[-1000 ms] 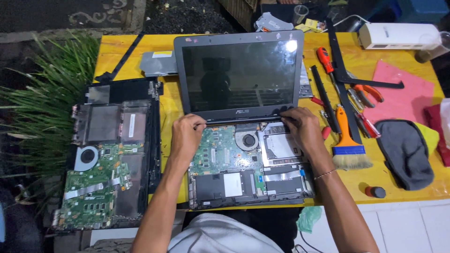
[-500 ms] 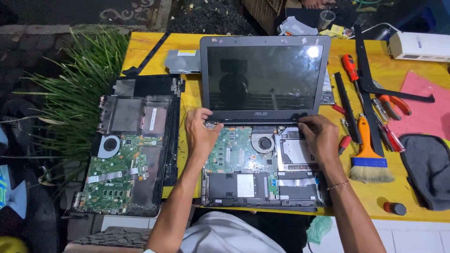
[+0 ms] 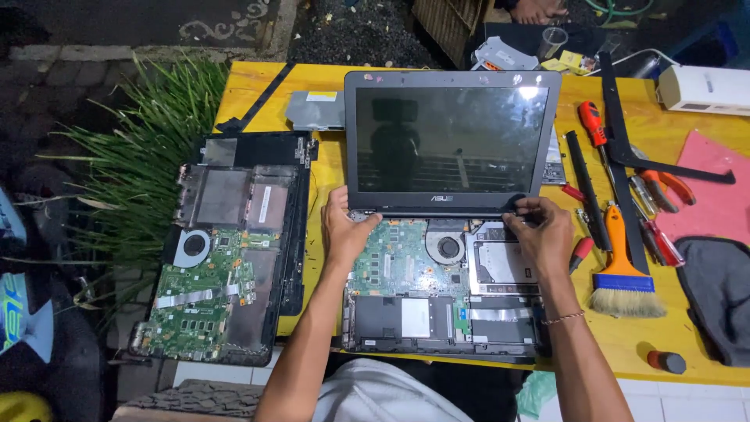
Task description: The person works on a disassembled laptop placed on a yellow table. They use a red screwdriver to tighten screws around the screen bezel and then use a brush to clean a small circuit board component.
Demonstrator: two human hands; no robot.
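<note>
A: Where was the laptop [image 3: 441, 234]?
B: On the yellow bench [image 3: 258, 86], base already opened. The left hand [image 3: 344, 230] and right hand [image 3: 539, 227] pinched the screen hinges, screen still attached.

Second opened black laptop base [image 3: 226, 250] lay left; orange-handled brush [image 3: 625, 266], red screwdrivers [image 3: 595, 129], pink sheet [image 3: 715, 191] lay right.
</note>
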